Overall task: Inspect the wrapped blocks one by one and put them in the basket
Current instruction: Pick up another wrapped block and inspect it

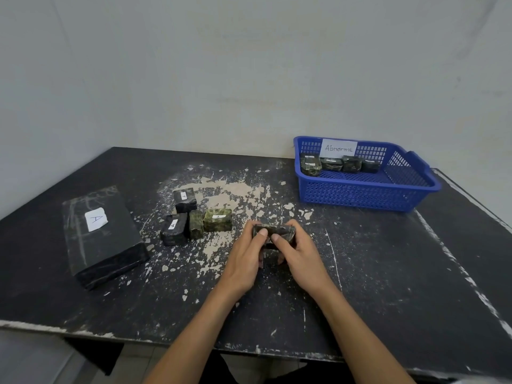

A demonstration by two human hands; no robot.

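Both forearms reach in from the near edge and meet over the middle of the desk [374,273]. The left hand [245,256] and right hand [300,257] hold one wrapped block [277,230] between them, just above the surface. Each grip is clamped on it, with the fingers curled round the far side and ends and both thumbs pressed on the near upper face, their tips almost touching.

Most of the held block is covered by fingers. Only a dark, mottled strip of wrapping shows, and whether it carries a label cannot be told. A dark shape below it, between the palms, is too shadowed to make out.

Four loose blocks [218,219] sit in a cluster to the left of the hands, some with small white tags whose marks are too small to read surely. Further left lies a large black slab [110,245] with a white paper label [95,219] marked "A".

The blue basket [368,195] stands at the far right, well apart from the hands. A row of four wrapped blocks [331,164] lines its far wall below a card [339,148] reading "Abnormal".

The desk top is black and badly chipped, with pale patches thickest around its middle. Behind it rises a plain grey-white wall [249,79].
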